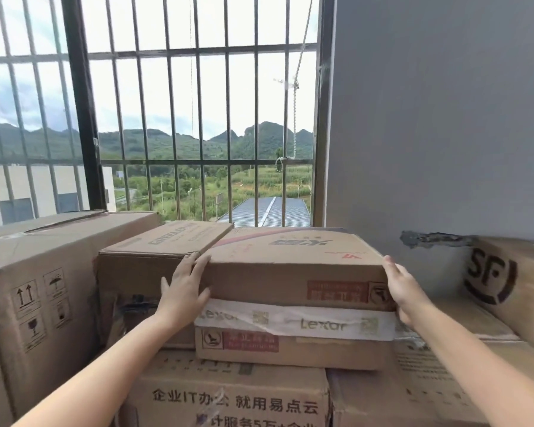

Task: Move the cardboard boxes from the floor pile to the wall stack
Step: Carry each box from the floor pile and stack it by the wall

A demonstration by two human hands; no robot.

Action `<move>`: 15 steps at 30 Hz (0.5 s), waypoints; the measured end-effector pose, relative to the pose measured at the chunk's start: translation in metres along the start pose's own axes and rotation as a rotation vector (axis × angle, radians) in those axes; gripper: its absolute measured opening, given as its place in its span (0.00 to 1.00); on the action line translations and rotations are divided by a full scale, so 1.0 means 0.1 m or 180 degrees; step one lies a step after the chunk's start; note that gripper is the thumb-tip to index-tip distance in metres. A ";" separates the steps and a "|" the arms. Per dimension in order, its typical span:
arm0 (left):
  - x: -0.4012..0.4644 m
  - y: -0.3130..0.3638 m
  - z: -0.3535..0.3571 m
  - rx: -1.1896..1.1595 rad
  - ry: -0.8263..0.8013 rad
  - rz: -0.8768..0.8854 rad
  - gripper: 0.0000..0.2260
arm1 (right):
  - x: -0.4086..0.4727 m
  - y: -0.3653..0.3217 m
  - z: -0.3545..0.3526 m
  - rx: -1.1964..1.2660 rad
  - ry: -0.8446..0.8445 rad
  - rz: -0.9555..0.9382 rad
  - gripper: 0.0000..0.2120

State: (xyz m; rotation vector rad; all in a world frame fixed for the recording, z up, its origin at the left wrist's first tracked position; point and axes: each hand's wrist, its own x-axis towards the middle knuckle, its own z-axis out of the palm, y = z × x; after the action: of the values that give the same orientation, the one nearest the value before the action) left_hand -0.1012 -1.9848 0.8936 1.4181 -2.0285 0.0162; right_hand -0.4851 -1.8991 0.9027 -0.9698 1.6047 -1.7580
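Head view: you face a stack of cardboard boxes set against a barred window [179, 118] and a grey wall [429, 118].
Task thing: top box [293, 272], flat and wide, sits on the Lexar-taped box [293, 337] in the middle of the stack.
Long axis: it runs left to right across your front; the short ends face your two hands.
Left hand [184, 288]: palm flat on the top box's left end, fingers straight and pointing up, tips at the top edge. It presses, not curls.
Right hand [404, 288]: laid on the right end, fingers extended along the corner. Whether the lower fingers hook under the edge, you cannot tell.
Nearer hand: neither; both are in contact, one per end, about level.
Neighbour left: smaller box [154, 251] stands just beside the left end, its top overlapping the far left corner.
Neighbour right: SF-marked box [506, 278] stands apart from the right end.
Step, as judged: seating or squaring the top box on the stack.
Next move calls for: an even push along the depth, both ends together, so the box stays parallel to the one beneath.
Risk: your left fingers could get pinched against the smaller box.
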 end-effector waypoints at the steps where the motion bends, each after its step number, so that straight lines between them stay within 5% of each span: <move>1: 0.00 0.00 0.01 -0.0050 -0.0040 0.0000 0.30 | 0.00 0.03 0.00 -0.0038 0.0036 -0.0008 0.26; 9: -0.12 -0.03 -0.10 -0.0173 -0.0285 0.0197 0.30 | -0.21 0.03 -0.18 -0.0280 -0.0128 0.0017 0.26; 15: -0.39 -0.09 -0.26 -0.1367 0.0014 0.0474 0.27 | -0.91 -0.07 -0.19 -0.1771 0.0118 -0.1171 0.31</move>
State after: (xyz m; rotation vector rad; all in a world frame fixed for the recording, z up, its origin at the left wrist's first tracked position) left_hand -0.0728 -1.9462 0.8911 0.9973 -1.9791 -0.3324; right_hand -0.4473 -1.8135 0.8970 -1.5804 2.1011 -1.5763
